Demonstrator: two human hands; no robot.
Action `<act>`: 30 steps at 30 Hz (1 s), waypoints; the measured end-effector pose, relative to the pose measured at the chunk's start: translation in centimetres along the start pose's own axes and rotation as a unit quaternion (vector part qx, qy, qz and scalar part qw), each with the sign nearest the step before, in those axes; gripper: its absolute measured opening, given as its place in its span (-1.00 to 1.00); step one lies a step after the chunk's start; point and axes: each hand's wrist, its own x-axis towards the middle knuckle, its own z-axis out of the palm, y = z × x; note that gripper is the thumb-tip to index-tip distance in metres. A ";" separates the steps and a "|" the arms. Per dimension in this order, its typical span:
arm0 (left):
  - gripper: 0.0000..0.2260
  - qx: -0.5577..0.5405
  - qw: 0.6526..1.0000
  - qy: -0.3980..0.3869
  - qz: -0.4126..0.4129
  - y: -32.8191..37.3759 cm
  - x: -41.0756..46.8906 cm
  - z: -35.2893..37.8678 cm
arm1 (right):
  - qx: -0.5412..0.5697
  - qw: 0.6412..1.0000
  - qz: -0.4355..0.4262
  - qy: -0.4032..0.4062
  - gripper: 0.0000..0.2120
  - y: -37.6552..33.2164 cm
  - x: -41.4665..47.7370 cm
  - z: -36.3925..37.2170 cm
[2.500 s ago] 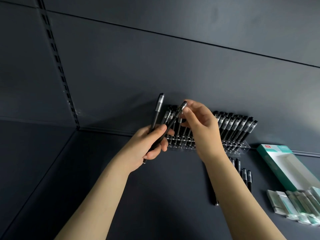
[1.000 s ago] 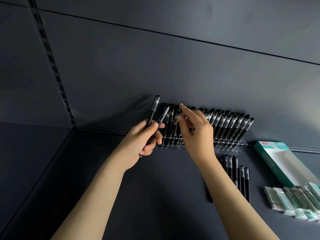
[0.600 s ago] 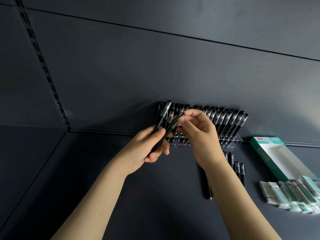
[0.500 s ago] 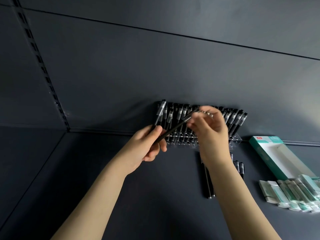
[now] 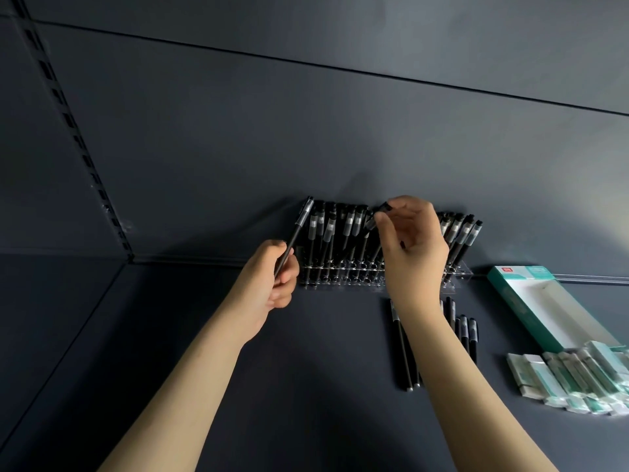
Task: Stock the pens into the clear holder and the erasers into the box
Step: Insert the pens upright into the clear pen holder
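Fingers (image 5: 403, 202) of the right hand (image 5: 413, 248) pinch a pen (image 5: 384, 207) over the clear holder (image 5: 340, 282); the left hand (image 5: 269, 287) grips another pen (image 5: 299, 229); erasers (image 5: 571, 379) lie beside the box (image 5: 558, 311) on the shelf (image 5: 306, 369).

left hand (image 5: 272, 287) curled round a pen (image 5: 299, 226), right hand (image 5: 415, 253) raised, apparently pinching second pen (image 5: 384, 206)

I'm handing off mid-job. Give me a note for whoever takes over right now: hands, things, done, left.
Left hand: grips one pen, tilted, at the left end of the clear holder.
Right hand: pinches a second pen by its cap, over the holder's middle.
Done: holder mostly filled.
Left: both held pens, the loose pens on the shelf, and all erasers, lying by the near end of the box, which looks empty.
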 end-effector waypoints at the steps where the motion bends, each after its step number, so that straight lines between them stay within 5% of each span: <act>1: -0.76 -0.010 1.000 -0.006 0.001 0.1 0.0 -0.1 | -0.007 1.000 -0.002 -0.006 -0.85 0.1 0.0 0.1; 16: -0.76 0.001 0.999 -0.009 0.033 0.3 0.2 -0.3 | -0.148 0.973 -0.114 -0.132 -0.77 1.3 0.3 2.3; 20: -0.81 0.069 0.996 -0.033 0.055 0.1 -0.2 0.2 | 0.013 0.987 0.045 -0.155 -0.80 -0.6 -0.1 1.5; 24: -0.85 0.175 0.978 -0.052 0.105 -0.6 -0.7 0.7 | 0.179 0.961 0.153 -0.145 -0.86 -1.1 -0.5 0.7; 27: -0.91 0.338 0.918 -0.009 0.208 -1.6 -0.4 0.5 | 0.211 0.958 0.166 -0.100 -0.84 -0.9 -0.7 0.1; 30: -0.84 0.588 0.727 0.057 0.350 -2.8 0.5 -0.9 | 0.153 0.982 0.106 -0.013 -0.80 -0.5 -0.5 -1.0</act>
